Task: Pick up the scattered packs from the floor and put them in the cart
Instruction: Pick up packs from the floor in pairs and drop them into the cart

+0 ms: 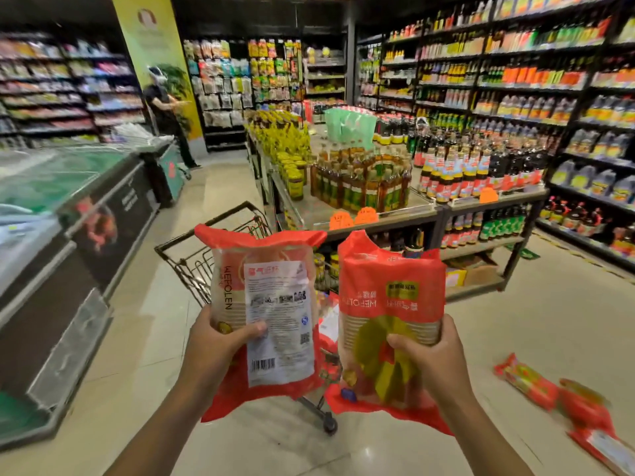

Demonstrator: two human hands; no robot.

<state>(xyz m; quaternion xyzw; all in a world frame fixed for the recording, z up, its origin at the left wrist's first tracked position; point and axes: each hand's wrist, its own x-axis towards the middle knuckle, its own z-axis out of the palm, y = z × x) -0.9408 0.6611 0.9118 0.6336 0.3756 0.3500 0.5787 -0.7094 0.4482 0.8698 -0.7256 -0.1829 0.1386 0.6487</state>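
Fingers of both hands wrapped around red packs, held up above the cart.

Left hand (220,345) grips the left pack (264,317) near its lower half, thumb across the white back label, barcode facing the viewer. Right hand (434,352) clamps the right pack (388,324) at its lower right edge, printed front showing upside down. Both packs are upright, side by side but apart, in front of the wire cart (206,255), which stands on the floor (515,321) between the freezer (68,218) and a surface (395,211) loaded with bottles. More red packs (563,403) lie scattered on the floor at the right, well apart from either hand.
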